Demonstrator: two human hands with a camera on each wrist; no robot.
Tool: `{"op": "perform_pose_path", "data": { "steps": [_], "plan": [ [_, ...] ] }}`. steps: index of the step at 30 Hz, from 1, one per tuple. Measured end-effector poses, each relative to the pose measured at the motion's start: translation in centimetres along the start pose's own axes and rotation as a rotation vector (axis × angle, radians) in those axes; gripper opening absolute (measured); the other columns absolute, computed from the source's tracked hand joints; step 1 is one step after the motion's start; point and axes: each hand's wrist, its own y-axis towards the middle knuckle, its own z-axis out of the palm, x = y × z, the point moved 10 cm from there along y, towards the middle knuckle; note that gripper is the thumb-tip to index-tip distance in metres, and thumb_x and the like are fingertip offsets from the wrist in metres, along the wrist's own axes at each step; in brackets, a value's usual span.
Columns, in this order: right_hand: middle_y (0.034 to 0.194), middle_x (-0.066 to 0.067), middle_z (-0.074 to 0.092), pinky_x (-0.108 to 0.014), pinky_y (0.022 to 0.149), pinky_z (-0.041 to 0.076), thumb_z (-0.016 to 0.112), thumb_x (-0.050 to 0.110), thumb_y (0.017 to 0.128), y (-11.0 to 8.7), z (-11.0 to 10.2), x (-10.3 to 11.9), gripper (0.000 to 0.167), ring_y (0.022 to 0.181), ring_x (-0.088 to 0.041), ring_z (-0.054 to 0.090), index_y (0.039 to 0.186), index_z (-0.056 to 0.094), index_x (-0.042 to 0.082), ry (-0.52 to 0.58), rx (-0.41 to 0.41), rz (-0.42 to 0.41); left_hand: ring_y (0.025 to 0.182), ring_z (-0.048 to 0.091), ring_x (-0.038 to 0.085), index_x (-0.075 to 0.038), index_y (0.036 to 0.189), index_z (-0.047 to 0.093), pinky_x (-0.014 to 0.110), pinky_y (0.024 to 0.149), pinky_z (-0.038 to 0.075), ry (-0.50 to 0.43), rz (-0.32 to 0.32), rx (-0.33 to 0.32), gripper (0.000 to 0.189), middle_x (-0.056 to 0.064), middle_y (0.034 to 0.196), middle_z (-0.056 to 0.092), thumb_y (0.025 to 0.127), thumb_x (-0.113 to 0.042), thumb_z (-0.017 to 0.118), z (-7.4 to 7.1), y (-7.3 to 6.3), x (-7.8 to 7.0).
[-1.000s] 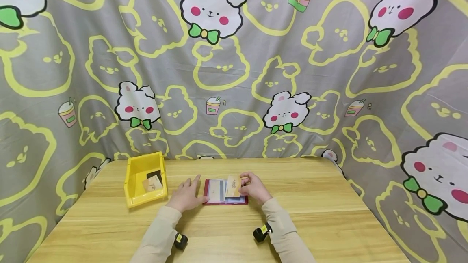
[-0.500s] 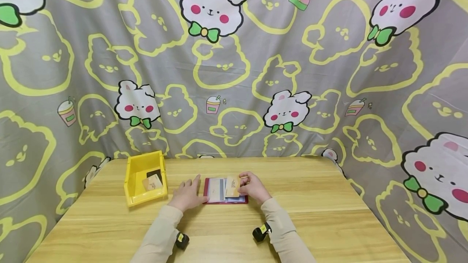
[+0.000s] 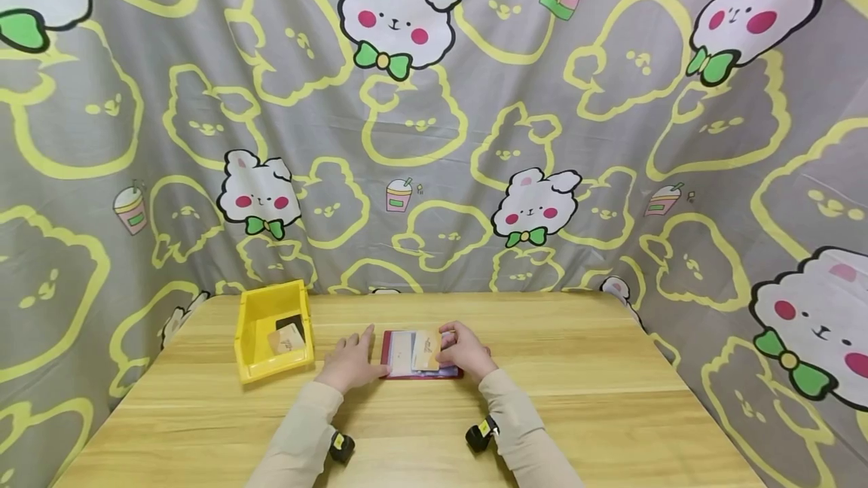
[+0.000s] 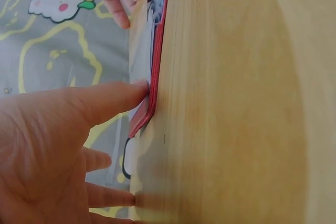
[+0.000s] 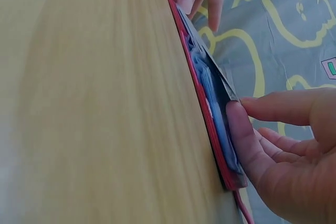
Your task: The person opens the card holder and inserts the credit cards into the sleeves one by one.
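A red card holder (image 3: 401, 354) lies spread on the table, with clear sleeves inside. My left hand (image 3: 350, 364) is at its left side, fingers spread on the wood. In the left wrist view, the left thumb (image 4: 118, 99) presses on the holder's edge. My right hand (image 3: 466, 351) pinches an orange-and-white card (image 3: 426, 350) by its right edge, between thumb and forefinger. This card slants over the holder's middle, its right edge raised above the sleeves. From the right wrist, the bluish sleeves (image 5: 212, 95) are visible under the lifted card.
A yellow bin (image 3: 274, 298) stands left of my left hand. Inside lie a beige card (image 3: 288, 339) and a black card (image 3: 292, 321). Behind the wooden table (image 3: 570, 398) hangs a grey patterned curtain (image 3: 434, 141).
My right hand has moved slightly left with the card, which now covers more of the holder's middle. The left hand keeps its place on the holder's left edge.
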Motion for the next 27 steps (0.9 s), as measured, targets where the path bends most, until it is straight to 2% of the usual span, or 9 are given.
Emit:
{"op": "perform_pose_path", "data": {
  "steps": [3, 16, 22, 27],
  "plan": [
    [0.085, -0.008, 0.053, -0.027, 0.061, 0.058, 0.066, -0.019, 0.072, 0.3, 0.3, 0.0, 0.054, 0.067, -0.013, 0.055, 0.123, 0.048, -0.011, 0.006, 0.008, 0.007, 0.136, 0.032, 0.055, -0.009, 0.153, 0.029, 0.077, 0.103, 0.026, 0.003, 0.001, 0.000, 0.093, 0.031, 0.147, 0.040, 0.081, -0.050, 0.073, 0.0, 0.0, 0.0],
    [0.080, -0.007, 0.050, -0.026, 0.055, 0.055, 0.066, -0.020, 0.070, 1.2, 3.1, 1.2, 0.050, 0.062, -0.013, 0.052, 0.116, 0.052, -0.009, -0.137, 0.059, -0.018, 0.135, 0.033, 0.055, -0.009, 0.152, 0.031, 0.076, 0.103, 0.028, 0.006, 0.000, -0.004, 0.093, 0.030, 0.145, 0.042, 0.080, -0.050, 0.073, -0.1, -0.1, -0.1],
    [0.086, -0.012, 0.053, -0.027, 0.056, 0.058, 0.067, -0.020, 0.067, 1.2, 3.5, 1.7, 0.049, 0.064, -0.013, 0.052, 0.113, 0.054, -0.008, -0.221, 0.023, -0.039, 0.135, 0.034, 0.054, -0.008, 0.151, 0.032, 0.074, 0.103, 0.030, 0.006, 0.003, -0.007, 0.092, 0.030, 0.145, 0.042, 0.080, -0.050, 0.073, -0.1, -0.1, -0.1],
    [0.093, -0.016, 0.057, -0.027, 0.058, 0.059, 0.067, -0.018, 0.068, 1.2, 3.2, 1.8, 0.049, 0.071, -0.015, 0.056, 0.113, 0.056, -0.005, -0.263, -0.021, -0.049, 0.135, 0.035, 0.054, -0.009, 0.146, 0.043, 0.073, 0.102, 0.031, 0.008, 0.020, -0.005, 0.080, 0.030, 0.146, 0.042, 0.082, -0.048, 0.072, -0.1, -0.2, -0.1]
  ]
}}
